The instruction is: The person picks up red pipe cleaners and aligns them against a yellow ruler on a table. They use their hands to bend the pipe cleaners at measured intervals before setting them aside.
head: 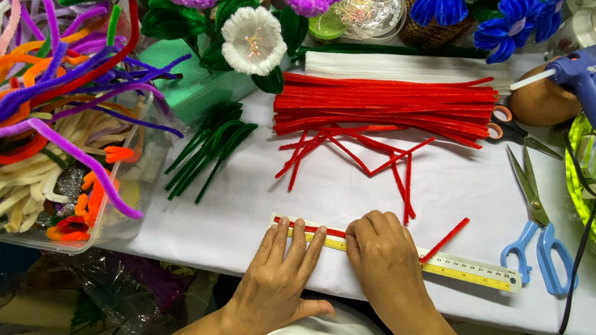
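Note:
A red pipe cleaner (pixel 309 227) lies along the top edge of a white and yellow ruler (pixel 472 270) near the table's front edge. My left hand (pixel 278 277) rests flat with its fingers pressing the pipe cleaner and ruler at the left end. My right hand (pixel 381 254) lies over the ruler's middle, fingers curled on the pipe cleaner; its far end (pixel 445 240) sticks up at an angle past the hand. A big pile of red pipe cleaners (pixel 384 103) lies behind, with several bent ones (pixel 356 155) loose in front.
Blue-handled scissors (pixel 538 232) lie right of the ruler, orange-handled scissors (pixel 513 130) and a blue glue gun (pixel 589 82) further back. Green stems (pixel 210 149), a clear bin (pixel 134 196) of mixed pipe cleaners and chenille flowers (pixel 254 39) sit left and behind.

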